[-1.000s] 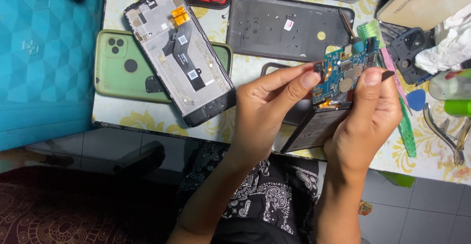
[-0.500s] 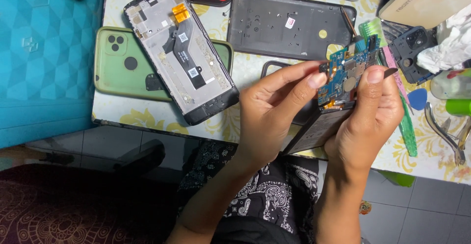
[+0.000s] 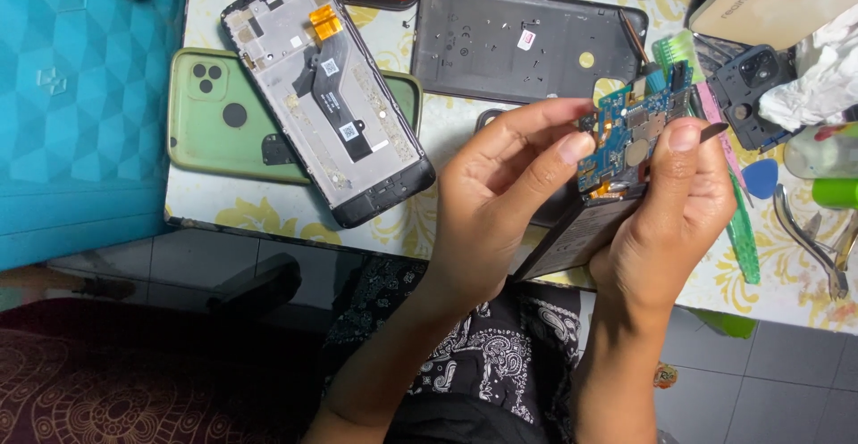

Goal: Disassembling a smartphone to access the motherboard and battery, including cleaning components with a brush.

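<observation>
The table [image 3: 295,221] filled the upper frame, its edge just above the person's lap. On it, at upper left, a stripped phone frame [image 3: 331,96] lay tilted across a green phone [image 3: 214,113]; a dark back cover [image 3: 527,42] sat at upper centre, with tweezers [image 3: 809,238] and a blue pick [image 3: 761,179] at right.

At centre right both hands met off the table edge. The left hand [image 3: 500,203] had its fingers curled half closed, thumb and forefinger tips pinching the left edge of the blue board [image 3: 626,136]. The right hand [image 3: 666,221] wrapped closed around a dark phone body [image 3: 581,234], its thumb pressed on the board's right side.

The board seemed still joined to the body by an orange flex, so a hard pull would likely have torn it. Held over the lap, a slip could have dropped either part to the floor. Bare fingertips pressing the components might also have bent or soiled them.
</observation>
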